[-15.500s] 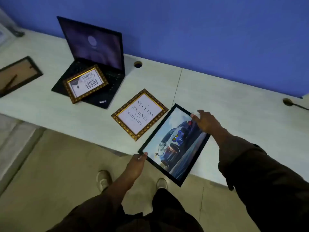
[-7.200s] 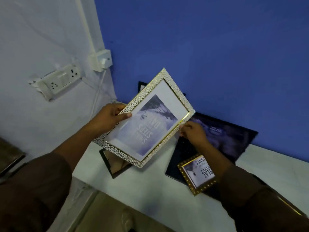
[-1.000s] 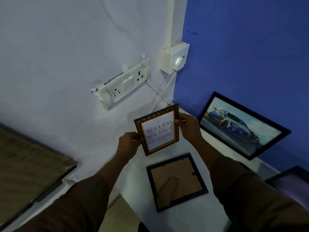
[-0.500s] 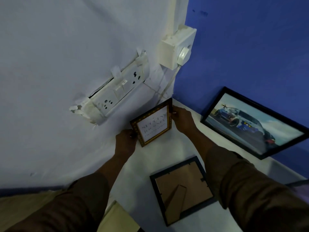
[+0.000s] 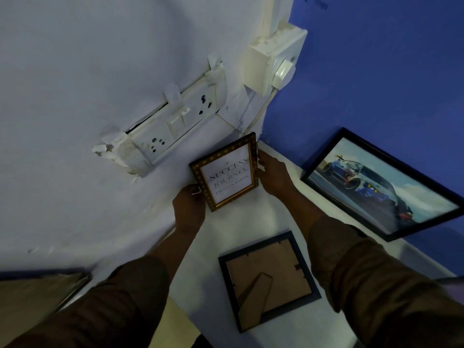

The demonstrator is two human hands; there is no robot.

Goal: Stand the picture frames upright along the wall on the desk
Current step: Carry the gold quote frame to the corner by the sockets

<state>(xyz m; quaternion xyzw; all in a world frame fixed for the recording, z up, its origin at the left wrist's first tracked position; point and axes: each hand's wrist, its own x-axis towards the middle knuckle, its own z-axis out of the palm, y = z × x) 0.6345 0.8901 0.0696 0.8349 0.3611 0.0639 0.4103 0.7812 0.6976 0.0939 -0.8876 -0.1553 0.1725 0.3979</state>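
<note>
Your left hand (image 5: 188,209) and right hand (image 5: 272,173) are clamped on the two side edges of the gold frame (image 5: 227,172). You hold it up against the white wall, just below and right of the wall socket (image 5: 173,126). I cannot tell if its bottom edge sits on the table (image 5: 251,219) yet. Farther right of the socket, the car picture (image 5: 376,184) already leans on the blue wall — that one looks done. Below the gold frame, the dark frame (image 5: 268,280) lies face down, so it is left to stand up. No boxes or bins show.
</note>
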